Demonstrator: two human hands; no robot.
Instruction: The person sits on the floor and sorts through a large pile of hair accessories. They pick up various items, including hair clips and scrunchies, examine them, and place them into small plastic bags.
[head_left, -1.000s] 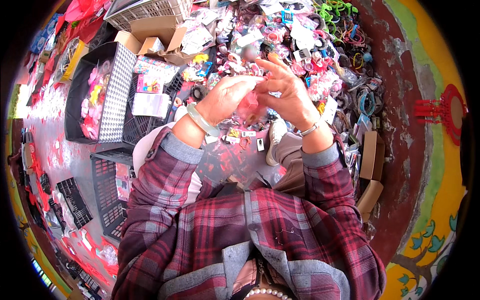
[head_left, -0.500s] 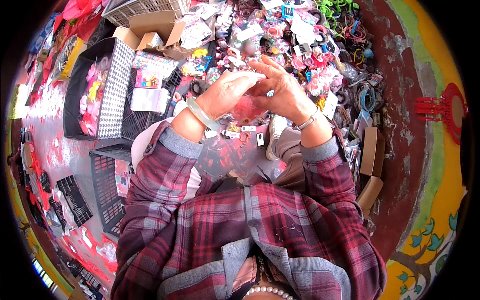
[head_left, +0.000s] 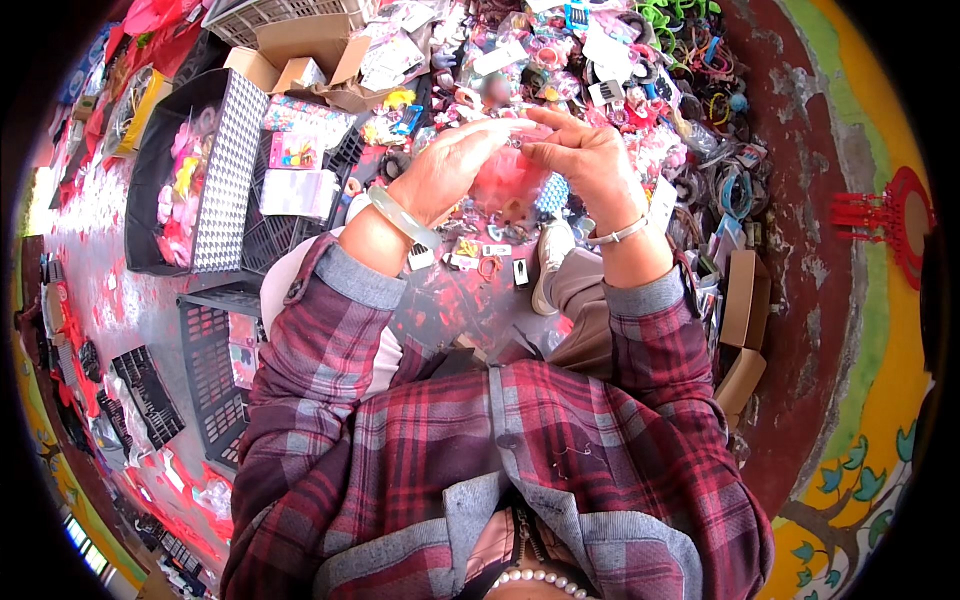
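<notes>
Both hands met at about 12 o'clock in the view, raised over the heap of small accessories. The left hand (head_left: pixel 440 170) and the right hand (head_left: pixel 585 160) together pinched a small clear packet of pink pieces (head_left: pixel 510 175), fingers closed narrowly on its top edge; the thumbs and fingertips pressed at the mouth of the packet, so the work looked to be at the stage of opening or sealing it, though which of the 2 could not be told. The packet itself looked filled, so the handling of this 1 item seemed well along. A pale bangle (head_left: pixel 403 218) sat on the left wrist and a thin bracelet (head_left: pixel 618 235) on the right. Much seemed left: the pile of hair ties and trinkets (head_left: pixel 640 70) from 12 to 2 o'clock lay unsorted, while the black basket (head_left: pixel 215 190) at 10 o'clock held only a modest layer of pink goods. Open cardboard boxes (head_left: pixel 300 50) stood at 11 o'clock.
</notes>
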